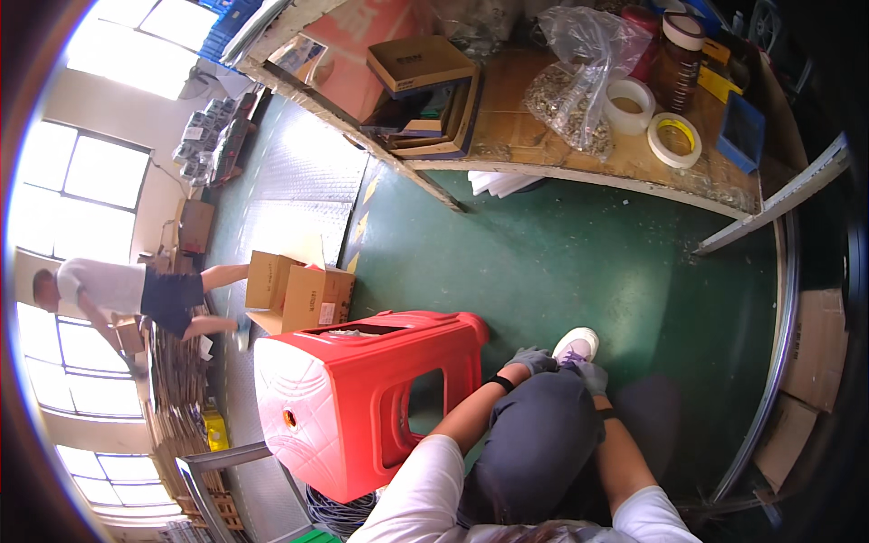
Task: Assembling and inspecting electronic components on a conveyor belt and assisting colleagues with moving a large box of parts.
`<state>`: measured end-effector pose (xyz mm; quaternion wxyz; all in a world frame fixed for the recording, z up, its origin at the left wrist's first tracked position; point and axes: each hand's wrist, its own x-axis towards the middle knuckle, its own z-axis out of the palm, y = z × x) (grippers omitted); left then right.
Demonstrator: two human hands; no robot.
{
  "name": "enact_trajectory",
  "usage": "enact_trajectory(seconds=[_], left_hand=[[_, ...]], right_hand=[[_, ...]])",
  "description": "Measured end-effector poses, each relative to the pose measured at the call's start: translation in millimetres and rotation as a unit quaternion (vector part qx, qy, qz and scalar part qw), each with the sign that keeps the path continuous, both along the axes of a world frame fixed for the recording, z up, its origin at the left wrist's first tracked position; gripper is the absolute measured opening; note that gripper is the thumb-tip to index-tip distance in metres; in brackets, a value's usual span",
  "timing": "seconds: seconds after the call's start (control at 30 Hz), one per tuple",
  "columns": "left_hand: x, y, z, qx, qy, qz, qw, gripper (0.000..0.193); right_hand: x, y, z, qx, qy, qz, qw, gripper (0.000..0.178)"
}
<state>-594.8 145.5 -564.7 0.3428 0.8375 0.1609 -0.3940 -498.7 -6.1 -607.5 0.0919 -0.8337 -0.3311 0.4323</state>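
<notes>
A white shoe (pixel 577 344) with purple laces (pixel 570 360) is on my foot, in front of my raised knee. My left hand (pixel 534 359), in a grey glove, is bent in at the shoe's left side with its fingers curled. My right hand (pixel 593 376), gloved in grey too, is closed close to the laces on the other side. My dark-trousered knee (pixel 546 416) lies between my forearms and covers part of both hands. What the fingers hold, if anything, is too small to make out.
Left of me a red plastic stool (pixel 308 398) lies on its side, an open carton (pixel 312 294) beyond it. Ahead stands a wooden bench (pixel 507 109) with tape rolls (pixel 674 140), a bag of small parts (pixel 570 104) and a jar (pixel 679 59). A person (pixel 136 290) walks at far left.
</notes>
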Motion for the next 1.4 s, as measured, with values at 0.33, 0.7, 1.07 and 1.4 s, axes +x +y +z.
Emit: enact_trajectory(seconds=[0.33, 0.7, 1.07, 1.4], left_hand=[[-26, 5, -17, 0.128, 0.012, 0.020, 0.991, 0.029], [-7, 11, 46, 0.129, 0.060, 0.193, 0.971, 0.056], [54, 58, 252, 0.037, -0.095, 0.184, 0.978, 0.052], [-24, 80, 386, 0.016, 0.006, 0.100, 0.995, 0.045]], right_hand=[[-1, -2, 21, -0.085, -0.041, -0.023, 0.995, 0.020], [40, -19, 90, -0.042, 0.059, -0.186, 0.980, 0.035], [85, -68, 312, 0.013, -0.007, -0.366, 0.931, 0.036], [64, -107, 551, 0.004, 0.064, -0.274, 0.960, 0.032]])
